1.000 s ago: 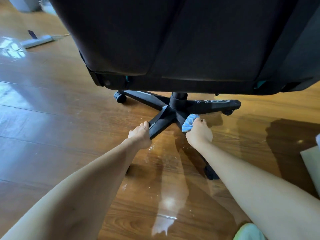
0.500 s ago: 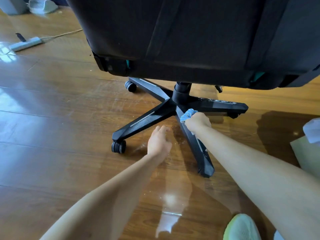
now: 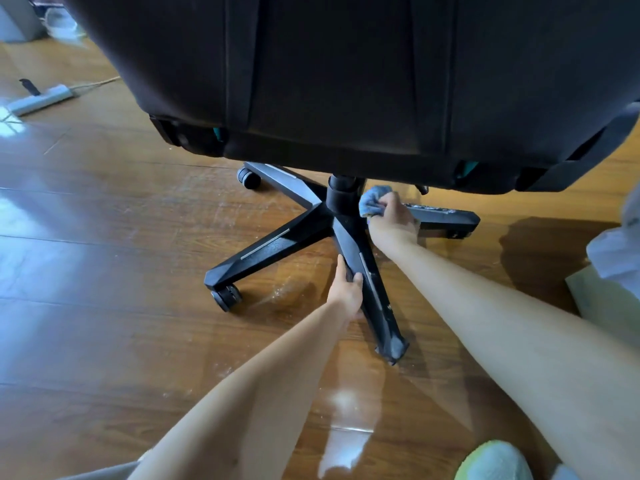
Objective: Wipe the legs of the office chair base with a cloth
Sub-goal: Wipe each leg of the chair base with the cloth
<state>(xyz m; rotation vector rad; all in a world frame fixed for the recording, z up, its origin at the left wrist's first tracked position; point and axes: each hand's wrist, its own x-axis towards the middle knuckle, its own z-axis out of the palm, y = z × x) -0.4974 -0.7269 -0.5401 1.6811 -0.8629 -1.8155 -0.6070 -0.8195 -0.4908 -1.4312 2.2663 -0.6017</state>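
The left hand (image 3: 347, 292) grips the nearest leg (image 3: 372, 289) of the black chair base (image 3: 332, 216) on the wooden floor (image 3: 104, 323); the right hand (image 3: 394, 216) clutches a blue cloth (image 3: 372, 204), pressed beside the central column (image 3: 341, 195) at the right-pointing leg (image 3: 443, 214)

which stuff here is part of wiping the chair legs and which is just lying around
Part of the job:
- blue cloth in the right hand
- chair base
- near leg, held by the left hand

Just lying about:
- power strip on the floor
- white bag at the right edge
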